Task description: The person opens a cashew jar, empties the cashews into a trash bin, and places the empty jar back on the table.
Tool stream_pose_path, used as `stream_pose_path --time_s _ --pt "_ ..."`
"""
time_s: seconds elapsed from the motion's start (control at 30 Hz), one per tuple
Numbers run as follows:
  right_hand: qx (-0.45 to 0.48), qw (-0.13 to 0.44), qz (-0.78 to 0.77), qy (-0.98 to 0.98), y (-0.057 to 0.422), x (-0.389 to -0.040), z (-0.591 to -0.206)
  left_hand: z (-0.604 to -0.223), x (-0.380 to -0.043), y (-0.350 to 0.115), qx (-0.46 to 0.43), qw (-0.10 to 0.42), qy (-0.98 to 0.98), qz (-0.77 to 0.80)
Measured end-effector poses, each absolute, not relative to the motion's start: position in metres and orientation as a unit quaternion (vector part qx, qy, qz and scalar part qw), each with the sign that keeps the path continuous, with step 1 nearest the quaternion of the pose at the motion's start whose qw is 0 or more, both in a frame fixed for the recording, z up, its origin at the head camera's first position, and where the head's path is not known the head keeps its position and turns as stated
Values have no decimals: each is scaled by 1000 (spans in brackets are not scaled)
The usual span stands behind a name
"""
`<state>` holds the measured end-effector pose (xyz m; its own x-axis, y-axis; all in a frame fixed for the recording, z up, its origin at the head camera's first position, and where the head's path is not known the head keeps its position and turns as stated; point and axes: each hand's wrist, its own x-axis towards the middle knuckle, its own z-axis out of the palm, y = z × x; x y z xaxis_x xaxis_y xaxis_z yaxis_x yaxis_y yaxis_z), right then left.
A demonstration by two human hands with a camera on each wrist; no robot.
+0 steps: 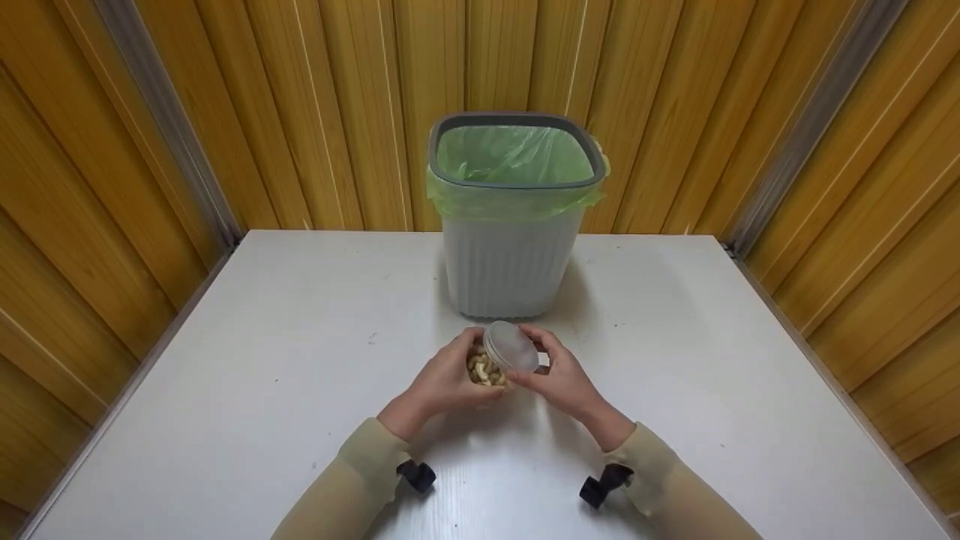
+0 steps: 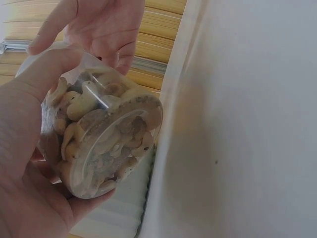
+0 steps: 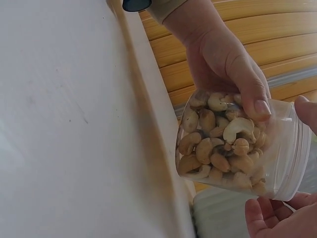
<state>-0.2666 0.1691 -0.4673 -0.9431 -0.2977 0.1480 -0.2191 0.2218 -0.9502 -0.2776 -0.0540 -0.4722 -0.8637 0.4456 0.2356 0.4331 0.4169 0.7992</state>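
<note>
I have the clear jar point(image 3: 210, 171) of cashews point(image 3: 240, 130) held over the white table point(image 1: 225, 375), near side of the bin point(image 1: 510, 262); left hand point(image 1: 450, 375) is wrapped round the jar body, right hand point(image 1: 562, 382) pinches the lid point(image 1: 514, 347) at its rim, thumb one side, fingers the other. My read: step in hand is working the lid; it looks seated, can't tell if loose or which way it's turning. Next move calls for a firm left hold and the right staying square to the rim. Jar is tilted: base-to-lid axis runs from low left to upper right, lid facing up and rightward
</note>
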Motion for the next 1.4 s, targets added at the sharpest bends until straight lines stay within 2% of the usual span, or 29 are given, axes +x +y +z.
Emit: stream_pose_path --time_s 0.83,1.4 --pt "-225 56 -586 776 174 -268 -470 -474 -278 -54 266 5 847 461" --pt "-127 32 -599 790 166 -264 -464 -473 -277 -53 254 8 850 461"
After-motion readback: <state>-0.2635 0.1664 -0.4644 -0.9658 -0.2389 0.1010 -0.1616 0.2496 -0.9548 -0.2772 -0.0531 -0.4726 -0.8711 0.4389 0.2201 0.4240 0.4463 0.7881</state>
